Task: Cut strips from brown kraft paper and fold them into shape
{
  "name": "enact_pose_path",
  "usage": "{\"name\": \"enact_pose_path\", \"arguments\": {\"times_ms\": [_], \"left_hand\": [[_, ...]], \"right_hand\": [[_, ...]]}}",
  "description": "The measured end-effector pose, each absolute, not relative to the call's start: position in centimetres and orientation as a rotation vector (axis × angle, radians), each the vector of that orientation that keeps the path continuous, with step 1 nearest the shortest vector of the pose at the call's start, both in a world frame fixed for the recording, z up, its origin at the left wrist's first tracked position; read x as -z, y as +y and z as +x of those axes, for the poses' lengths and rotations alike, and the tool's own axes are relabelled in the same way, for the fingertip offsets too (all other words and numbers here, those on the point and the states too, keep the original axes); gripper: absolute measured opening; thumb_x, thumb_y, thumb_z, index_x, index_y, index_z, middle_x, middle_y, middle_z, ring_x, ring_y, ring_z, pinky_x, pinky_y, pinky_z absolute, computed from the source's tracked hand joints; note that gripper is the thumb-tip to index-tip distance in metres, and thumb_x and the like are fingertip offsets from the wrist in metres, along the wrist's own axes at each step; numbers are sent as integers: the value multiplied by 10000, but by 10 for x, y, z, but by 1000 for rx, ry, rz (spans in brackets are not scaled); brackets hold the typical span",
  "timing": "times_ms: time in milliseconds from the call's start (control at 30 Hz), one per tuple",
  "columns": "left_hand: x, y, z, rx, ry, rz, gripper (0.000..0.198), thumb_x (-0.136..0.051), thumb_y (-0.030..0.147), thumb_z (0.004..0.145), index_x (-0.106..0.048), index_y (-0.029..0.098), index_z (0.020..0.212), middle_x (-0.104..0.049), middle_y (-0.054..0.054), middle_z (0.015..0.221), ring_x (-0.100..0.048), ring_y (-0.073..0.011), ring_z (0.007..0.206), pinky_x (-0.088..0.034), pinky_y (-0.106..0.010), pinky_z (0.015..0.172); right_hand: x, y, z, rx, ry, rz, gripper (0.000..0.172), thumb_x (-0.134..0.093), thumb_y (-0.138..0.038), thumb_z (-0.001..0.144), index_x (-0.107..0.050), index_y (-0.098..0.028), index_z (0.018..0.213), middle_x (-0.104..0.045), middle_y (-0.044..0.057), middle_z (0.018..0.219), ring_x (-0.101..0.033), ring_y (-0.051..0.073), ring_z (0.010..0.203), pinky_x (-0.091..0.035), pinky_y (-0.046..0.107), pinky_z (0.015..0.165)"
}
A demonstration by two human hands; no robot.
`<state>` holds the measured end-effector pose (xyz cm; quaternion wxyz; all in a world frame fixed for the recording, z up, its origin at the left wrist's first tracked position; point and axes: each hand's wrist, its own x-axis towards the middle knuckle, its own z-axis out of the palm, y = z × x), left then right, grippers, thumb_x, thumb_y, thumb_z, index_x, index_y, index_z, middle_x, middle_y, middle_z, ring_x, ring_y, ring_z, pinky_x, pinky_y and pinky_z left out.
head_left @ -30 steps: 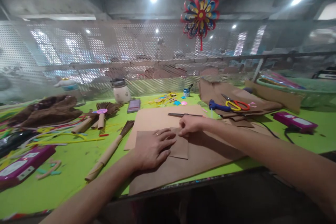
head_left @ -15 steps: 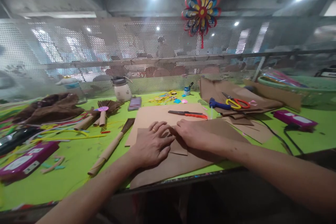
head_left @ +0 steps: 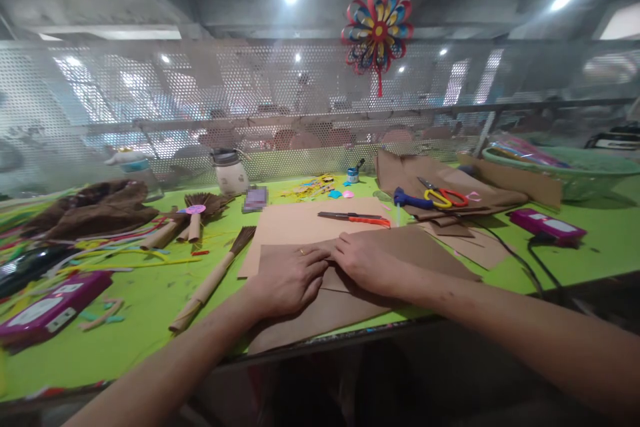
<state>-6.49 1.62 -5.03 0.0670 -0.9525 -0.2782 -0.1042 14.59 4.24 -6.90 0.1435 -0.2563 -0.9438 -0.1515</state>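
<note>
Two hands point(head_left: 291, 280), two purple boxes point(head_left: 56, 307), one hanging flower point(head_left: 379, 31), one glue gun point(head_left: 414, 199), one basket point(head_left: 583, 183)

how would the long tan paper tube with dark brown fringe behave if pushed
The long tan paper tube would probably roll sideways, given its round shape. Seemingly wound paper, it looks light. Its brown fringe may bend, as it looks finely cut.
</note>
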Motion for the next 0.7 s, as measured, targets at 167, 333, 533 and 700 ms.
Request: {"name": "enact_pose_path", "arguments": {"times_ms": [167,333,533,700], "left_hand": [[52,16,-67,301,-840,-2867,340,-355,230,932,-565,146,1186,-552,-121,1294,-480,-235,1225,-370,-412,1061],[52,17,-66,310,-806,-2872,317,-370,215,925,-574,138,1155,-555,-130,1286,-472,-234,1231,-365,-401,1069],[47,17,-61,296,-788,-2873,293,-374,184,909,-569,144,1123,-572,-136,1237,-492,-254,1184,-391,-434,1025],[47,18,-60,285,-781,-2863,298,-398,178,885,-550,161,1140,-556,-130,1251,-489,-265,1165,-397,-457,1004]], "right_hand": [[78,39,162,459,-2704,-784,235,-402,-79,901,-633,-70,947,-603,143,894,-514,225,849,-428,367,764],[79,41,168,357,-2700,-850,233,-397,-101,911,-628,-99,943,-590,129,917,-500,218,855,-430,377,790],[62,43,163,152,-2786,-825,306,-402,-112,888,-575,-147,1139,-553,110,966,-475,221,914,-427,362,804],[51,46,157,114,-2835,-898,394,-430,-121,857,-550,-187,1227,-543,102,983,-484,221,872,-422,337,741]]}}
